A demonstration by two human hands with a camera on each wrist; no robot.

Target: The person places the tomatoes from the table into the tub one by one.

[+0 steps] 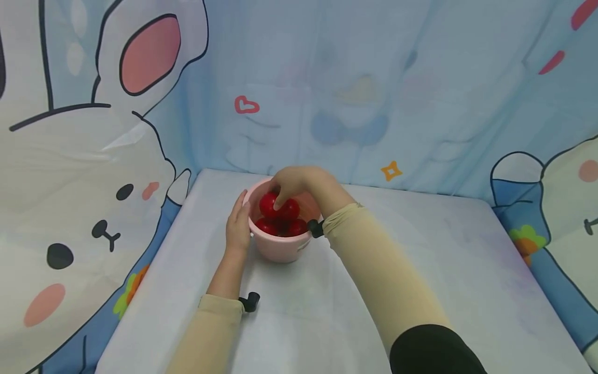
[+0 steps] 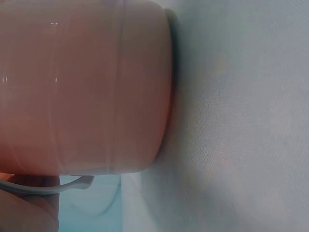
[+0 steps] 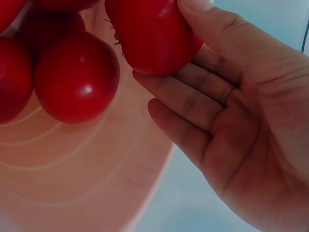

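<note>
A pink bucket [image 1: 279,250] stands on the white-covered table with several red tomatoes [image 1: 297,227] inside. From above, my right hand [image 1: 306,183] reaches into its mouth and holds one tomato [image 3: 154,38] between thumb and fingers. A green stem shows on that tomato's side in the right wrist view. My left hand [image 1: 238,226] rests against the bucket's left outer wall, fingers extended up to the rim. In the left wrist view the bucket wall [image 2: 87,87] fills the left side, with a pale handle [image 2: 43,188] beside the hand.
The white table [image 1: 420,259] extends to the right and in front of the bucket. A light blue printed curtain [image 1: 289,62] hangs behind the table, and a cartoon rabbit print covers the left side. Small black wrist cameras [image 1: 250,302] sit at both sleeves.
</note>
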